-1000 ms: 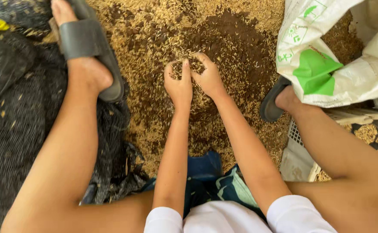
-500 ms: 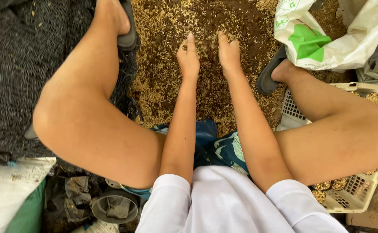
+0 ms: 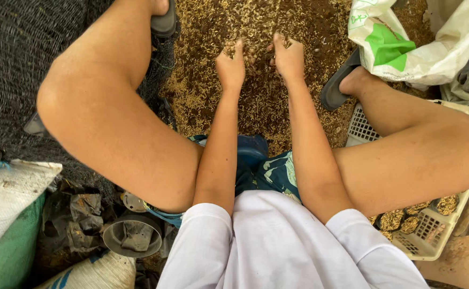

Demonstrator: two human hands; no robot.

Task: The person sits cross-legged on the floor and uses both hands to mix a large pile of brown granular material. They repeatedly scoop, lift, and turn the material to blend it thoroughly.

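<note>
A black mesh net [image 3: 15,64] lies at far left. On the ground between the squatting person's legs, the left hand [image 3: 231,67] and right hand [image 3: 289,58] rest side by side in a spread of rice husk and dark soil [image 3: 202,91], fingers [image 3: 239,48] loosely cupped, raking the loose mix, which lies under and between them. A white-and-green sack [image 3: 405,48] sits right, above a white plastic basket [image 3: 432,230].

Left sandal [image 3: 164,22] cut off above.
</note>
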